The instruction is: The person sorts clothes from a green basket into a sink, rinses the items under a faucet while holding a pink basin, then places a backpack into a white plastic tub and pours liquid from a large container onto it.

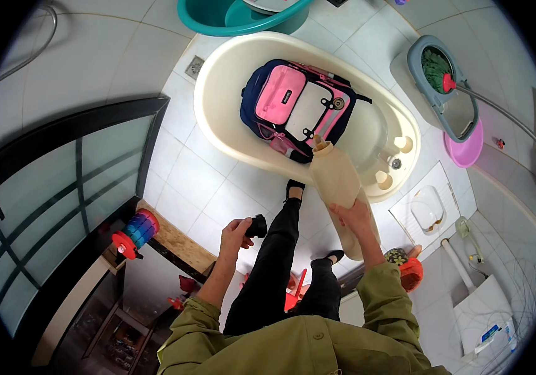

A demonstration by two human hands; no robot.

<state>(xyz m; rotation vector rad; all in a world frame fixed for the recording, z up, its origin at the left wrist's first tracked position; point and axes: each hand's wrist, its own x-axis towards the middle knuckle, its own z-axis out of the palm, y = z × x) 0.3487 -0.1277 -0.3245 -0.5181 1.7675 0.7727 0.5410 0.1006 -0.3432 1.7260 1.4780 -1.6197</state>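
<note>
My right hand (357, 217) grips a large beige plastic bottle (337, 175) around its body. The bottle's uncapped neck points forward over the near rim of a cream baby bathtub (215, 75). Held in the fingers of my left hand (233, 236) is a black cap (257, 226), low in front of me and left of the bottle. Inside the tub lies a pink, white and navy backpack (308, 103), front side up. The bottle's mouth is close to the backpack's lower edge; I cannot tell whether they touch. No liquid is visible leaving the bottle.
A teal basin (218, 22) stands beyond the tub. At the right are a mop bucket (430, 103) with a mop in it, a pink basin (466, 147) and a squat toilet (427, 209). A glass-paned door (55, 187) is on the left.
</note>
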